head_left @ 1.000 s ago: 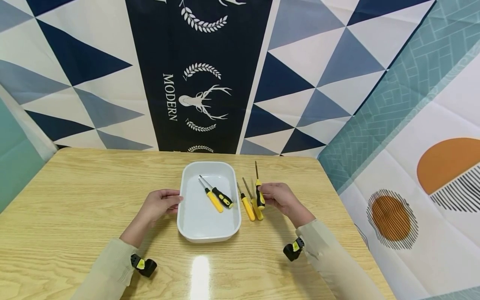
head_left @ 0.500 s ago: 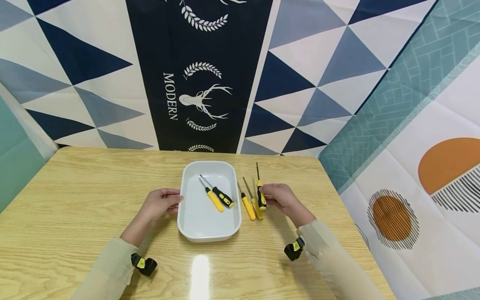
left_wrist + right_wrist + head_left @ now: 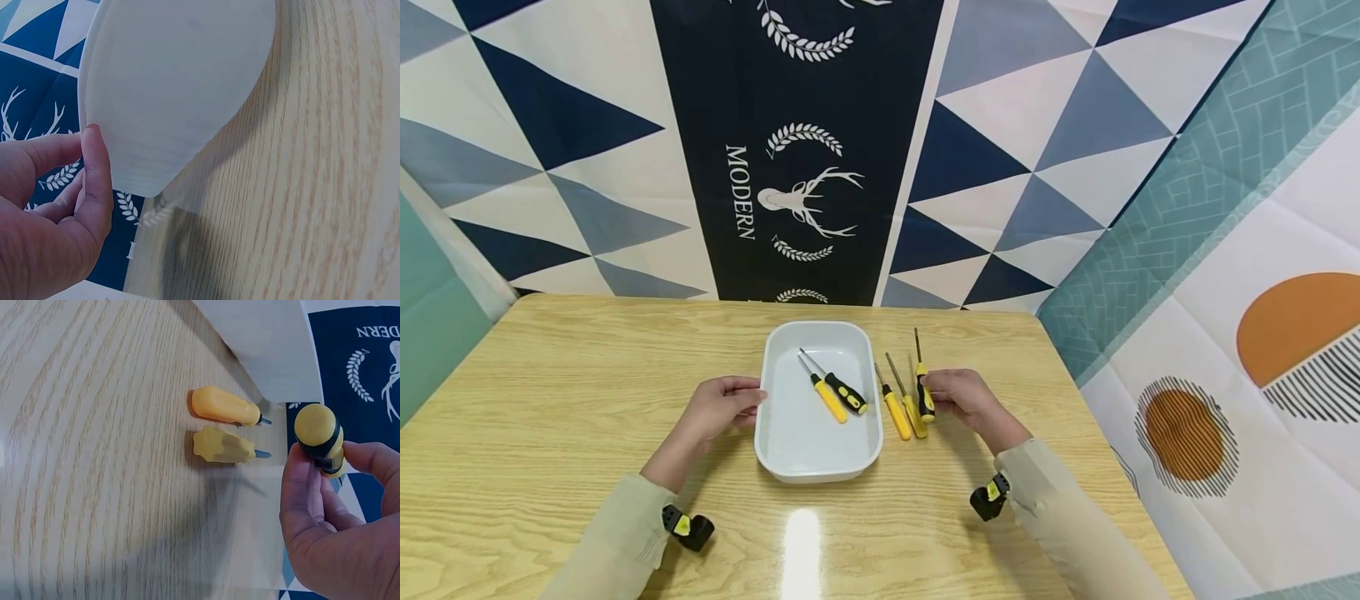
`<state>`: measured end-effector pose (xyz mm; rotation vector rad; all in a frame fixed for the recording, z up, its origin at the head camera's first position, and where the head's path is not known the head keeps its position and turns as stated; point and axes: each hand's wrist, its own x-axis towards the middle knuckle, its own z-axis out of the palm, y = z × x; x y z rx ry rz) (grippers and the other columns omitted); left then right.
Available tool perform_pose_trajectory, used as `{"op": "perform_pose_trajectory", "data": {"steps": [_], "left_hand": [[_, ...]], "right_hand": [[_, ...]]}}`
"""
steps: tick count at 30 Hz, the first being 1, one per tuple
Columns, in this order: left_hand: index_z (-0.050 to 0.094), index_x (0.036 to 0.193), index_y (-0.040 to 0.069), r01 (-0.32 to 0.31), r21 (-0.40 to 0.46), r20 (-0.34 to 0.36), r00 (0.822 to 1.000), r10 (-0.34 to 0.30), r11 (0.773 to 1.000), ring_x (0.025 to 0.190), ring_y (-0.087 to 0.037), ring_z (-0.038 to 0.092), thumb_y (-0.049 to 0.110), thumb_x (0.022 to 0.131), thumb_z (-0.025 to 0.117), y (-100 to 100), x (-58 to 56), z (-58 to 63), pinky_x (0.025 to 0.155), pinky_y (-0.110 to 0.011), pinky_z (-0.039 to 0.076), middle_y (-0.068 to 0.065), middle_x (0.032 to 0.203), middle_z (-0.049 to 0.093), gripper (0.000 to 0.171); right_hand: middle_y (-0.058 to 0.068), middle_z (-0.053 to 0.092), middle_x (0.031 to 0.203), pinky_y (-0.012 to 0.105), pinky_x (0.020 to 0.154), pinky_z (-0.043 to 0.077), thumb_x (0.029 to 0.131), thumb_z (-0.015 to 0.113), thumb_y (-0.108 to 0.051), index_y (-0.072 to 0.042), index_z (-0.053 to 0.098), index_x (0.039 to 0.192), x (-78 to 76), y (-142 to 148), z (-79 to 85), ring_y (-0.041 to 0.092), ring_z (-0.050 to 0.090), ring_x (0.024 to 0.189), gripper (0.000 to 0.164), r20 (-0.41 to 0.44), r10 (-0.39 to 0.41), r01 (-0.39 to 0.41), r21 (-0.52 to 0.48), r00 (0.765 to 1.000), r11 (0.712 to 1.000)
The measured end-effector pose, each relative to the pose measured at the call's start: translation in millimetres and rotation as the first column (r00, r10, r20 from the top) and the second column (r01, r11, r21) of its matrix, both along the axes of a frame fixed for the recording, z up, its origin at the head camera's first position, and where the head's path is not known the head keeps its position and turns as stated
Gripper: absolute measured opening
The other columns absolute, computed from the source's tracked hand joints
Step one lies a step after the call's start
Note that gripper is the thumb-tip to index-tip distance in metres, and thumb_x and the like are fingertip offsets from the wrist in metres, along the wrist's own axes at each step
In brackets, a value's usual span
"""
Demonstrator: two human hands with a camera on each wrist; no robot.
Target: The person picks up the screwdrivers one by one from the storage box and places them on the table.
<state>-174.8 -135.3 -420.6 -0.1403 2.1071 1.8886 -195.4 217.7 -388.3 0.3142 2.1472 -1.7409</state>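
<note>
A white plastic tray (image 3: 816, 454) stands on the table with two screwdrivers inside, one with a yellow handle (image 3: 829, 402) and one with a black-and-yellow handle (image 3: 846, 394). At its left rim, my left hand (image 3: 722, 408) pinches the edge between thumb and fingers; the left wrist view shows the thumb (image 3: 97, 169) against the outer wall. My right hand (image 3: 961, 393) holds a black-and-yellow screwdriver (image 3: 922, 393) by its handle, shaft pointing away from me. In the right wrist view the yellow butt of this screwdriver (image 3: 315, 425) faces the camera, raised off the table.
Right of the tray, two yellow-handled screwdrivers lie on the table, an orange-yellow one (image 3: 896, 415) nearer the tray and a paler one (image 3: 913, 417) beside it. The wooden table (image 3: 587, 375) ends at a patterned cloth backdrop (image 3: 805, 200). Another hanging cloth (image 3: 1240, 417) borders the right side.
My right hand and the screwdriver in it have shifted very slightly to the right and toward me. The left hand, the tray and the other screwdrivers stay where they were.
</note>
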Motion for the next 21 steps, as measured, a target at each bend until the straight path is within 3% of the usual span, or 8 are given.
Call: {"op": "perform_pose_trajectory", "data": {"steps": [8,21], "left_hand": [[0.047,0.119,-0.007,-0.007,0.002,0.000,1.000,0.007,1.000,0.072,-0.011,0.061,0.017,0.084,0.059,0.3,0.8,2.3,0.068,-0.027,0.056,-0.020,0.102,0.058,0.044],[0.047,0.119,-0.008,-0.011,0.010,0.000,1.000,0.011,1.000,0.071,-0.012,0.061,0.016,0.084,0.059,0.8,0.9,2.5,0.067,-0.026,0.056,-0.019,0.100,0.058,0.043]], "right_hand": [[0.018,0.049,0.121,0.023,0.072,0.051,0.083,0.057,-0.016,0.008,0.046,0.122,0.0,1.6,-3.7,0.010,0.054,0.079,0.047,0.005,-0.008,0.008,0.038,1.000,0.999],[0.006,0.058,0.097,0.021,0.067,0.052,0.083,0.057,-0.014,0.009,0.048,0.119,-0.7,7.2,-9.5,0.008,0.056,0.075,0.044,0.001,-0.024,0.023,0.026,1.000,0.999]]}}
